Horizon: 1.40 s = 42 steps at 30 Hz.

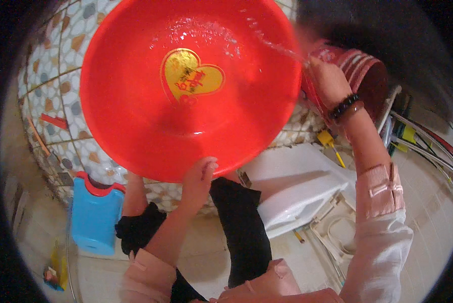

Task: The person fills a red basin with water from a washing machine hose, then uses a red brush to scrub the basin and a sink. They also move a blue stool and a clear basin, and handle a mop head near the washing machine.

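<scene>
A large red plastic basin (249, 102) with a gold heart-shaped print fills the upper middle of the view. My left hand (200, 178) grips its near rim, thumb on the inner side. Shallow water glints on the far inner wall of the basin. At its right rim is my right hand (326, 77), blurred, with a dark beaded bracelet on the wrist. A thin streak of water runs between this hand and the basin. The fingers are too blurred to show whether they hold anything. Just behind the hand lies a dark red patterned bucket-like container (362, 66).
Pebble-patterned tiles (73, 49) lie beneath the basin. A blue plastic item (96, 216) with a red edge stands at left, near a red scrap (54, 120). To the right are a white box-like piece (298, 170), a yellow-handled brush (330, 142) and several thin pipes (427, 132).
</scene>
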Available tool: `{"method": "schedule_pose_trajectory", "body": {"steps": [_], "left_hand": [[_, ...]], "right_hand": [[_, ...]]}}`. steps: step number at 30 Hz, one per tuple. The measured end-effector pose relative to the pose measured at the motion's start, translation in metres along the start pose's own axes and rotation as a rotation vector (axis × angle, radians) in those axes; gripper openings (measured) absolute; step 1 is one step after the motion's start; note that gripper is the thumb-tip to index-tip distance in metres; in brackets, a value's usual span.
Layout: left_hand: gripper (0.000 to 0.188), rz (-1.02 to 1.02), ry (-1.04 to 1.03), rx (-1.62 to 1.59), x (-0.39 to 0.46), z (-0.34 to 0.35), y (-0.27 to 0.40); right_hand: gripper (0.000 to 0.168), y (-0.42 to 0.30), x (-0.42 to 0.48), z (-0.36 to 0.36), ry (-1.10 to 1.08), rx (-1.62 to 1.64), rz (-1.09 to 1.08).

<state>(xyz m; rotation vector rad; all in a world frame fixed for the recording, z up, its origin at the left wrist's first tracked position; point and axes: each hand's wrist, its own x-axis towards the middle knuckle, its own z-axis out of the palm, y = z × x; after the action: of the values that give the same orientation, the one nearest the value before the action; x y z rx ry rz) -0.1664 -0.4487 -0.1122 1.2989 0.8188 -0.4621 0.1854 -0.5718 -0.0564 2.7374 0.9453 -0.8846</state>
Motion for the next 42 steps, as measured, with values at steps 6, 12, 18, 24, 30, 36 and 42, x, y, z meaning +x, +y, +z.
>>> {"method": "schedule_pose_trajectory", "body": {"steps": [6, 12, 18, 24, 30, 36, 42], "left_hand": [[0.021, -0.015, -0.018, 0.017, 0.002, -0.003, 0.004], [0.021, -0.035, -0.007, -0.061, 0.001, -0.003, -0.001], [0.019, -0.048, -0.027, -0.078, 0.003, -0.006, 0.005], [0.021, -0.055, -0.005, -0.092, 0.004, -0.012, 0.0], [0.023, -0.054, -0.007, -0.038, 0.005, -0.013, 0.001], [0.023, -0.051, -0.015, 0.009, 0.005, -0.015, 0.014], [0.022, -0.055, 0.001, -0.022, 0.006, -0.009, 0.004]], "right_hand": [[0.026, -0.008, 0.0, -0.001, -0.055, 0.035, 0.101], [0.022, -0.004, -0.006, 0.009, -0.057, 0.08, 0.1], [0.019, 0.032, -0.034, 0.064, -0.314, 0.201, 0.281], [0.02, -0.011, -0.057, 0.045, -0.73, 0.694, 0.592], [0.025, -0.03, -0.053, -0.006, -0.216, 0.455, 0.058], [0.021, -0.04, -0.068, -0.042, 0.005, 0.448, 0.067], [0.02, -0.043, -0.077, -0.061, 0.254, 0.396, 0.045]]}}
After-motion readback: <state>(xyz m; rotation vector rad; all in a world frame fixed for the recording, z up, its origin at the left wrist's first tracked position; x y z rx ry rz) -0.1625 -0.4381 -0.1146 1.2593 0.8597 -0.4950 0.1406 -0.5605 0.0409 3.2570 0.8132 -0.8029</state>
